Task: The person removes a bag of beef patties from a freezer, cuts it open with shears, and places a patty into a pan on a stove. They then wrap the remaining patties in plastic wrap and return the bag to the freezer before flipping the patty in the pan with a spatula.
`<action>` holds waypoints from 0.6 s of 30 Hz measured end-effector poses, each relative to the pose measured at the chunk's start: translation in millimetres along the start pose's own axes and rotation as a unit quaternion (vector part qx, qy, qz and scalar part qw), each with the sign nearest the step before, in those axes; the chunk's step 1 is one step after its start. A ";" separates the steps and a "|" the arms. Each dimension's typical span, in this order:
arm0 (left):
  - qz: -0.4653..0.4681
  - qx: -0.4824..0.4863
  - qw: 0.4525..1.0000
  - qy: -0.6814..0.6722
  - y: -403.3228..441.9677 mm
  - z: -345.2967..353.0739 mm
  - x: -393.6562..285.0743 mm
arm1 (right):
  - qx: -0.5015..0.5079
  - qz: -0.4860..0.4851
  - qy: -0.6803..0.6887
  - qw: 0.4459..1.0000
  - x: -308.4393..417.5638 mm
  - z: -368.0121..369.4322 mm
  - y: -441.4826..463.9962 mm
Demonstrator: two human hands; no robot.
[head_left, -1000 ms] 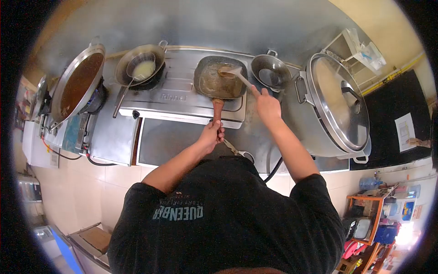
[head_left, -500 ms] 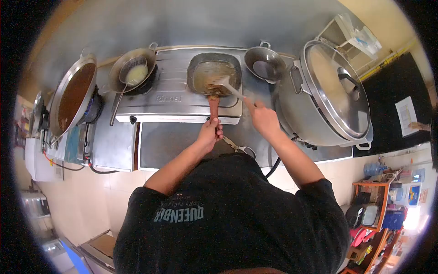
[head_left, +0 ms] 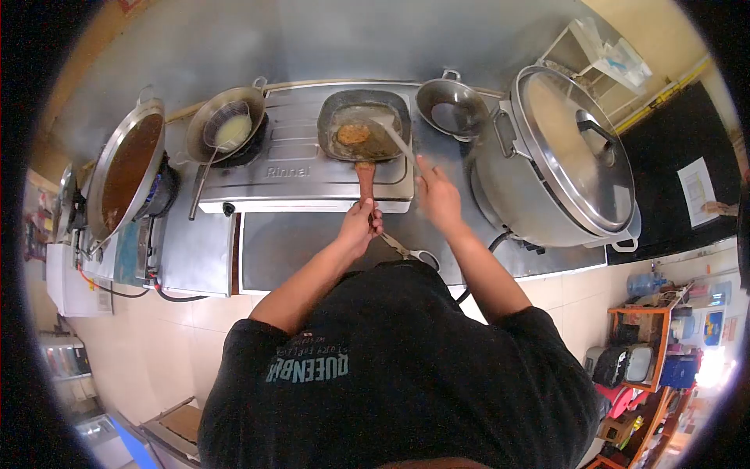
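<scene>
My left hand [head_left: 361, 223] is wrapped round the brown handle of a square dark pan [head_left: 336, 105] on the silver stove [head_left: 291, 173]. A brown-orange food piece [head_left: 353, 134] lies in the pan, left of centre. In my right hand [head_left: 437, 192] is a light-coloured spatula [head_left: 400, 142], whose blade rests in the pan to the right of the food. Scissors [head_left: 406, 252] lie on the counter just right of my left hand, partly hidden by the black shirt.
A large lidded pot [head_left: 512, 187] stands at the right, a small wok [head_left: 453, 109] behind it to the left. Left of the pan are a wok with a strainer [head_left: 205, 117] and a large wok of brown sauce [head_left: 133, 168].
The spatula blade has shifted from over the food toward the pan's right side, and the food piece now shows plainly. My left hand still holds the handle.
</scene>
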State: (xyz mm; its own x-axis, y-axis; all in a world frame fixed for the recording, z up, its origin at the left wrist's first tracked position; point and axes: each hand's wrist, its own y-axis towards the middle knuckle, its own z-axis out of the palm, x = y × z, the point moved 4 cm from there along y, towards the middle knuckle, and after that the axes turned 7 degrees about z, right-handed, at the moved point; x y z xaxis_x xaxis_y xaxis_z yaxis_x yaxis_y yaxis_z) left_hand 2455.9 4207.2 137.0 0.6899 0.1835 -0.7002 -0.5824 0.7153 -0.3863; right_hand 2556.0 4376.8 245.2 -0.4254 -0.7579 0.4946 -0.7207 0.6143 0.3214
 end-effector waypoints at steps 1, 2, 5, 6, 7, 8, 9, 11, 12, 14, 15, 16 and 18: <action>-0.001 -0.005 1.000 0.001 1.5 1.3 -0.2 | 0.005 0.011 0.019 1.000 0.0 4.0 -2.5; -0.001 -0.011 1.000 0.003 1.7 2.2 -0.4 | 0.004 0.012 0.018 1.000 -3.8 9.9 -5.3; -0.004 -0.007 1.000 0.012 1.4 0.8 -2.8 | 0.022 0.022 0.022 0.999 -24.8 38.3 -15.2; -0.003 -0.009 1.000 0.013 2.5 -3.4 -2.8 | 0.020 0.007 0.033 0.999 -33.4 45.8 -20.9; -0.009 -0.007 1.000 0.019 4.2 -7.3 -2.9 | 0.017 -0.008 0.044 0.999 -42.3 53.1 -25.1; -0.014 -0.005 1.000 0.025 5.7 -10.5 -2.6 | 0.017 -0.009 0.045 0.999 -53.3 61.9 -27.9; -0.013 -0.007 1.000 0.024 2.9 -9.1 -6.5 | -0.007 -0.027 0.073 0.997 -63.1 68.0 -30.9; -0.021 0.003 0.999 0.037 -3.6 -7.2 -12.7 | -0.030 -0.045 0.103 0.993 -85.1 82.0 -34.1; -0.021 0.001 0.999 0.037 -5.4 -9.9 -12.5 | -0.028 -0.021 0.090 0.995 -96.3 87.9 -31.8; -0.026 0.025 0.999 0.040 -11.3 -14.3 -12.7 | -0.024 0.003 0.079 0.997 -112.0 93.4 -24.9; -0.025 0.023 0.999 0.042 -16.1 -19.0 -13.5 | -0.019 0.011 0.089 0.996 -116.4 94.9 -20.2; -0.025 0.026 0.997 0.065 -23.5 -25.5 -14.4 | -0.014 0.020 0.100 0.995 -120.8 96.6 -14.7; -0.027 0.023 0.995 0.091 -41.6 -47.2 -15.0 | -0.013 0.027 0.121 0.992 -148.7 118.3 -4.9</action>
State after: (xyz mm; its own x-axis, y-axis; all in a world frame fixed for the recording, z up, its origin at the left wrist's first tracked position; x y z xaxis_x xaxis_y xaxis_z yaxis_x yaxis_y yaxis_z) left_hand 2449.5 4142.8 135.2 0.6272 0.0220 -0.7785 -0.5235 0.7520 -0.4005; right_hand 2558.0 4460.6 74.6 -0.3172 -0.6511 0.6895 -0.6841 0.6607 0.3091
